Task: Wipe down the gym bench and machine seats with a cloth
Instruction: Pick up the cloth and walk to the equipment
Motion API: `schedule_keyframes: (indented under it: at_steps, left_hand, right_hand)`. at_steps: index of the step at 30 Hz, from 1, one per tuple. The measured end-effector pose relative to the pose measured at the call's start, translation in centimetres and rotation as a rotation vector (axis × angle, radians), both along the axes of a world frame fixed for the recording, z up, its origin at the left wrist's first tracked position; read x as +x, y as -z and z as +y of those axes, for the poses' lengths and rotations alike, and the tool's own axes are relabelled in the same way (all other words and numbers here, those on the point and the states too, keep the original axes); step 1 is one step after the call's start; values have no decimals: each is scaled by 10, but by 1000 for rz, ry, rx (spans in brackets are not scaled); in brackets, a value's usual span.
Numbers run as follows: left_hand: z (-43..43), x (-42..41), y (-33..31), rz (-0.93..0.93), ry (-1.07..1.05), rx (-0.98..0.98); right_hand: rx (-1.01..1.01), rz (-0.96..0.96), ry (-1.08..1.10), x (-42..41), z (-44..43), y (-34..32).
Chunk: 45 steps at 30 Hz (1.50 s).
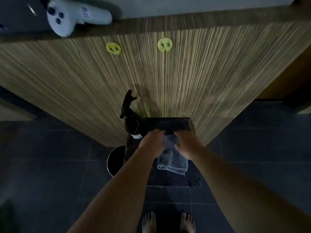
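A pale grey cloth hangs between my two hands, low in front of a striped wooden panel. My left hand grips the cloth's upper left part with curled fingers. My right hand grips its upper right part. Both hands are just below a dark rectangular box at the foot of the panel. A black spray bottle stands left of that box, apart from my hands. No bench or machine seat is in view.
A dark round bucket sits on the dark tiled floor left of my arms. A dark mat lies under the cloth. My bare feet are at the bottom. Two yellow stickers mark the panel; a white controller lies on top.
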<state>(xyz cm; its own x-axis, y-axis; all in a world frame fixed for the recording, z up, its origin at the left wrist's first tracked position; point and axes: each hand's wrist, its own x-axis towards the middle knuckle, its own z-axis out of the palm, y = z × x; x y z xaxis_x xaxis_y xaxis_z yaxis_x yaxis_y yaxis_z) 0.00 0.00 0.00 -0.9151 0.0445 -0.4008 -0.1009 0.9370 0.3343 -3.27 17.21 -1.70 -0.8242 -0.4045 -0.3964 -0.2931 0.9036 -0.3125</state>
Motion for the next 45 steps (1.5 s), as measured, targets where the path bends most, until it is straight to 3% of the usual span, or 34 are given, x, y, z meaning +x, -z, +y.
schedule_keyframes:
  at_steps: [5, 10, 17, 20, 27, 34, 38, 45]
  left_hand:
    - [2, -6, 20, -17, 1, -31]
    - [2, 3, 5, 52, -57, 66]
    - [-1, 67, -4, 51, 17, 127]
    - [0, 83, -3, 37, 17, 169]
    - [-13, 107, 11, 49, -53, 286]
    - [-36, 113, 14, 16, -110, 243]
    - [-39, 103, 2, -71, -107, 187]
    - [-8, 66, -52, -154, 116, 29]
  right_hand:
    - [92, 13, -8, -4, -3, 12]
    - [-50, 72, 19, 7, 5, -4]
    - [-108, -38, -221, 53, 19, -26]
    - [-176, -15, -201, 58, 9, -25]
    - [-1, -52, -344, 63, -21, 10]
    - [-54, 130, -316, 69, -24, 31]
    - [-50, 97, -307, 64, -23, 9]
    - [-118, 38, 64, 68, 31, -72]
